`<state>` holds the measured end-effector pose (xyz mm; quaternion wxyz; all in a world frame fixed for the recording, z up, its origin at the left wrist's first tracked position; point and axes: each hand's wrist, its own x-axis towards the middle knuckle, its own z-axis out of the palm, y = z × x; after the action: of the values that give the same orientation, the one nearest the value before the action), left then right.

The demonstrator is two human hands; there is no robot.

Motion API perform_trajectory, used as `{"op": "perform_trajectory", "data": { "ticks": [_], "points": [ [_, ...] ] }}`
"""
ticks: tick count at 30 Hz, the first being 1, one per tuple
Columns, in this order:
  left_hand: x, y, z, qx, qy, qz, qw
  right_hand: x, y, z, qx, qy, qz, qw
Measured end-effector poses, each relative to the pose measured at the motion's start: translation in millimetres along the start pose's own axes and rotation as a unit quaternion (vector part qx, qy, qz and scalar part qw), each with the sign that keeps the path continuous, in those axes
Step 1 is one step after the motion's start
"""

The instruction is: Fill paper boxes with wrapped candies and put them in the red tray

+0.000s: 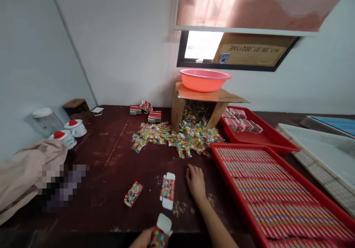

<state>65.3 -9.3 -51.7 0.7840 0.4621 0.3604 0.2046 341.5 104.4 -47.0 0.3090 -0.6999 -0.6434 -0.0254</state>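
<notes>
At the bottom edge, my left hand [144, 239] grips a small printed candy box [160, 237] with its white end flap standing up. The lower part of that hand is out of frame. My right hand [196, 181] is low over the dark table, palm down, fingers loosely bent and apart, just short of the pile of wrapped candies [191, 141]; nothing shows in it. Between the hands, a flattish box [167, 191] lies with white flaps out at both ends. Left of it rests another printed box [133, 194], set at a slant.
Candies spill from a cardboard carton [177, 109] with a pink basin [205, 81] on top. At right, a red tray [230, 177] holds packed rows of boxes; another red tray [266, 139] holds bundles. Box stacks [154, 116], lidded mugs [79, 129] and cloth [24, 170] are left.
</notes>
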Motion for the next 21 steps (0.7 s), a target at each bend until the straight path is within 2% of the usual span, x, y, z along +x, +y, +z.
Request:
{"op": "perform_trajectory", "data": {
  "ticks": [3,7,11,14,17,19,21],
  "points": [
    [-12.6,15.3,5.3,-0.057,-0.004,-0.042,0.997,-58.5,-12.7,-16.5,0.0,-0.015,-0.006,1.0],
    [-10.7,38.9,24.2,-0.061,0.029,-0.059,0.996,-131.8,-32.2,-42.9,0.016,-0.028,-0.024,0.999],
    [-3.9,41.3,36.7,-0.093,0.024,-0.069,0.993,-180.5,-39.3,-62.6,0.098,-0.047,-0.03,0.994],
    [-5.3,35.2,41.6,-0.094,0.025,-0.076,0.992,-188.7,-45.5,-79.2,0.207,-0.025,0.055,0.976],
    [-9.1,30.6,46.2,-0.063,0.042,-0.086,0.993,-174.4,-65.7,-101.1,0.312,0.0,0.165,0.936],
    [-11.5,29.5,49.2,-0.038,0.046,-0.088,0.994,-159.5,-83.7,-114.7,0.361,-0.018,0.173,0.916],
    [-14.1,30.0,51.0,-0.016,0.046,-0.077,0.996,-145.4,-98.8,-123.8,0.352,-0.059,0.123,0.926]
  ]
}}
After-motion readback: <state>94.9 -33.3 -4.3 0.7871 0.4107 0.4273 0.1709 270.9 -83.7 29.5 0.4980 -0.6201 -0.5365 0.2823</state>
